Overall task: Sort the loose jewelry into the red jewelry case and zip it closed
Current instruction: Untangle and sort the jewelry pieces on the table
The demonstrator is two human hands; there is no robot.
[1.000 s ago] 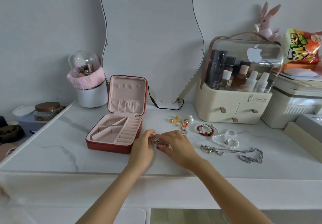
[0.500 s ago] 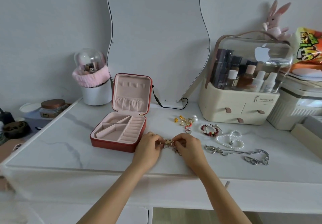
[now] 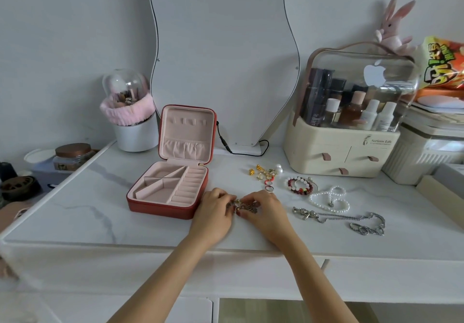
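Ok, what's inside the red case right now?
The red jewelry case lies open; its visible pink compartments and ring rolls look empty. The near wall hides the front floor strip, and the lid pocket's contents are unseen.

Red jewelry case [image 3: 160, 207] open on white marble tabletop, lid upright, pink lining, empty compartments and ring rolls. Just right of it, small metallic chain piece [image 3: 244, 207] pinched between both hands. Farther right: cluster of gold charms and rings [image 3: 265, 174], white pearl [image 3: 278, 169], red beaded bracelet [image 3: 300, 186], pearl necklace [image 3: 329, 199], silver chain [image 3: 351, 219] stretched out nearest the front edge.
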